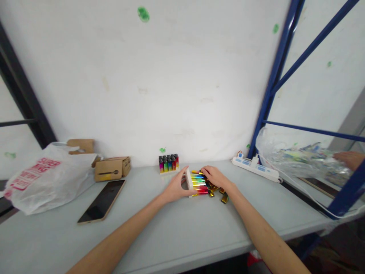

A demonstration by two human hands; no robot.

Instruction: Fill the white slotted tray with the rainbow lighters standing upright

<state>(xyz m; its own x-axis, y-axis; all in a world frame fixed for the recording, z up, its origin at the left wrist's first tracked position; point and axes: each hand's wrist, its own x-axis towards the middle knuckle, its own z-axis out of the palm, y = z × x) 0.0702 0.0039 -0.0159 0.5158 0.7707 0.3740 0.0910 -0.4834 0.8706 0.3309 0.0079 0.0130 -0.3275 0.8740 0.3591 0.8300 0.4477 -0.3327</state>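
Observation:
My left hand [174, 187] grips a white tray [189, 182] tipped on its side, thumb and fingers on opposite edges. Shiny lighters [199, 183] in gold, blue, green, silver and red stick out of it toward the right. At their dark ends, my right hand [214, 177] is closed with bent fingers on a lighter; its fingertips are partly hidden. Loose gold-and-black lighters [224, 198] lie on the table under and beside that hand. Behind my left hand, a second set of coloured lighters [169, 163] stands upright in a white tray [165, 173] by the wall.
A phone [102, 201], a small cardboard box [111, 169] and a white plastic bag [51, 179] are on the left. Toward the right lie a power strip [256, 169] and its cable beside a blue frame [269, 87]. Another person's hand [350, 159] touches clear plastic packaging [302, 158] beyond it.

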